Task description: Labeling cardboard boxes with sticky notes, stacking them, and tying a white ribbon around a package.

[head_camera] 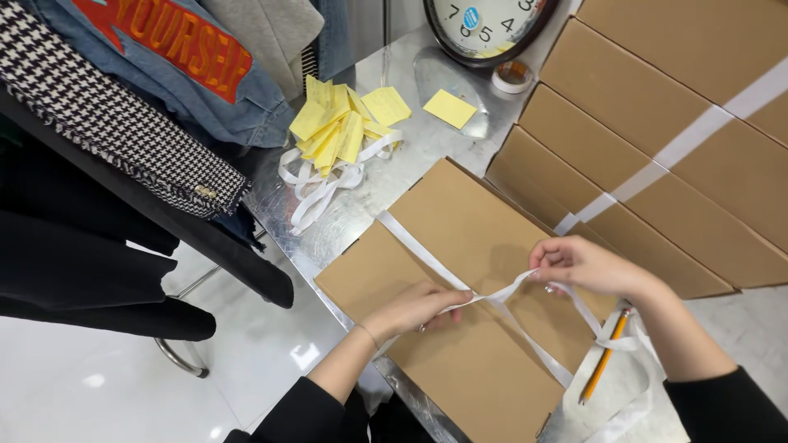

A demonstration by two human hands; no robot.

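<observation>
Clothing shop packing area: jackets (156, 74) hanging on a rack, stacked cardboard boxes (657, 139) taped shut, metal table (427, 139) with yellow slips (336, 123), tape roll (515, 76), clock (484, 25).

We note a shiny metal counter (427, 135). Lying directly on it: a flat brown cardboard box (460, 328) crossed by white strap (419, 250), a row of similar strapped boxes (657, 164) at the right, a pile of yellow slips (336, 123) over loose white straps (316, 184), one separate yellow slip (449, 108), a tape roll (514, 76), a round clock (484, 25) and a pencil (605, 354).
</observation>
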